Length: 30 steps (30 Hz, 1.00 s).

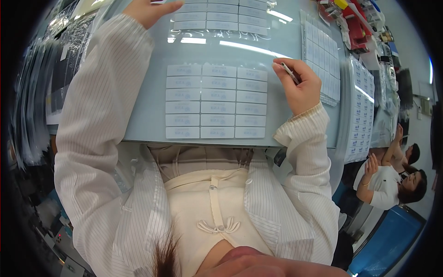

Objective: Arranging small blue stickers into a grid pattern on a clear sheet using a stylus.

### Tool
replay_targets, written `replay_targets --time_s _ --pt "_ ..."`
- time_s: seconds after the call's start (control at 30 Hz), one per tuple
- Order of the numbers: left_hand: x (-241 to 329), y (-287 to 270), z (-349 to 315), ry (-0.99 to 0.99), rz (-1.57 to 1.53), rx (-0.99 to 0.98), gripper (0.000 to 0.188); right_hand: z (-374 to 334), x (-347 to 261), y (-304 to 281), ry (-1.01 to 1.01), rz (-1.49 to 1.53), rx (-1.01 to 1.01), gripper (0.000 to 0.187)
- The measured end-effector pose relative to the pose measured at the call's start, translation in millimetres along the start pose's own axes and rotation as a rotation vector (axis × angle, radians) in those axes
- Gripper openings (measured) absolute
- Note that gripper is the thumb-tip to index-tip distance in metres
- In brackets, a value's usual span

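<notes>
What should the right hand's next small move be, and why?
Probably ease the right hand left, toward the upper right corner of the near label sheet: it holds a slim tool just beside that sheet, which lies flat and uncovered. The left hand is away by the far label sheet, partly cut off by the frame.

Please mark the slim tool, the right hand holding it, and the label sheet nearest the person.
Slim tool (290, 72): head view, middle of its visible shaft.
Right hand (304, 88): head view, middle of the hand.
Label sheet nearest the person (218, 107): head view, a label in the middle column.
</notes>
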<state>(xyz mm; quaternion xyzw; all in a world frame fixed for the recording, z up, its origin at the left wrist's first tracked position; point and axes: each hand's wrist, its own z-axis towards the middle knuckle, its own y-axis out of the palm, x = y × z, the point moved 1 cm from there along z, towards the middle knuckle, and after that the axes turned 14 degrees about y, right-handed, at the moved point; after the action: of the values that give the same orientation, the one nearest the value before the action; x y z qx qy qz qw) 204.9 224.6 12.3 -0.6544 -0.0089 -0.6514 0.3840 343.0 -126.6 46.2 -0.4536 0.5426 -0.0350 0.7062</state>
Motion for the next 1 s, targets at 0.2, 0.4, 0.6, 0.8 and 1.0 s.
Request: replay_targets --time_s 0.2,0.4,0.6,0.8,1.0 --pt "-33 10 33 -0.064 0.191 0.147 0.086 -7 -4 2 -0.029 -0.031 0.041 0.014" --pt "19 13 24 -0.175 0.039 0.096 0.076 -8 -6 -1 -0.050 -0.060 0.063 0.015" --pt "46 -5 3 -0.094 -0.671 -0.119 0.032 -10 -3 7 0.226 0.528 -0.319 0.034" --pt "98 31 -68 -0.112 -0.938 -0.030 0.041 -14 -20 14 0.317 0.845 -0.769 0.086" --pt "118 48 -122 -0.052 -1.033 0.066 0.050 -32 -57 29 0.353 0.936 -0.549 0.069"
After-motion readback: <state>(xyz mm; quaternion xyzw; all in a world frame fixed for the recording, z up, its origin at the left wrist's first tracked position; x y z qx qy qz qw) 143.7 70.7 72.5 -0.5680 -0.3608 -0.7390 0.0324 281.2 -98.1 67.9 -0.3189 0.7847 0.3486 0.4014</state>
